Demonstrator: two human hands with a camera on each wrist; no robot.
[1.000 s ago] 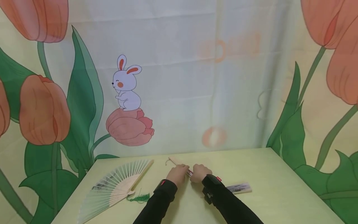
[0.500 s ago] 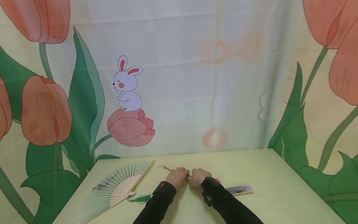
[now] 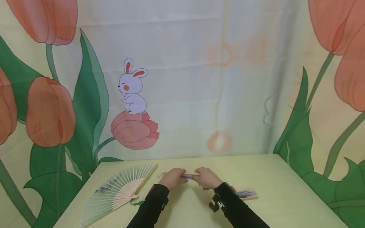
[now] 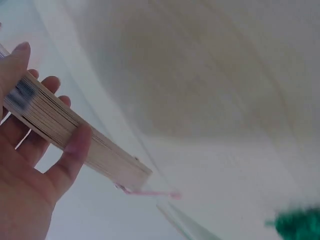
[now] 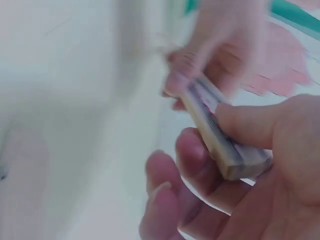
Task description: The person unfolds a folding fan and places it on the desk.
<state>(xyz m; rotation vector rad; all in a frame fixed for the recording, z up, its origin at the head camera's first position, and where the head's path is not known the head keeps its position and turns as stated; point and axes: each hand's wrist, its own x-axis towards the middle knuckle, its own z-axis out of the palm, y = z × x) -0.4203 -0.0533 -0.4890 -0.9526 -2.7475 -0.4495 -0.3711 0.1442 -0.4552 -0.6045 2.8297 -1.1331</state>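
Both hands hold a folded hand fan (image 3: 190, 175) between them, roughly level over the middle of the table. My left hand (image 3: 172, 179) grips its rib end; in the left wrist view the thumb lies across the stacked wooden ribs (image 4: 107, 152), and a thin pinkish cord (image 4: 150, 192) hangs from the tip. My right hand (image 3: 208, 179) pinches the opposite end, thumb on top and fingers beneath, as the right wrist view shows. Printed dark and pink patterns mark the folded leaf (image 5: 202, 97).
An open pale green fan (image 3: 117, 190) lies at the left of the table (image 3: 273, 174), its green tassel (image 3: 138, 203) partly behind the left sleeve. Another folded fan (image 3: 247, 193) rests on the right, partly covered by the right forearm. A tulip-print cloth (image 3: 182, 95) hangs behind.
The folded fan has turned from slanting to nearly level. My hands have spread slightly apart, the left leftward and the right rightward, showing more of the fan between them.
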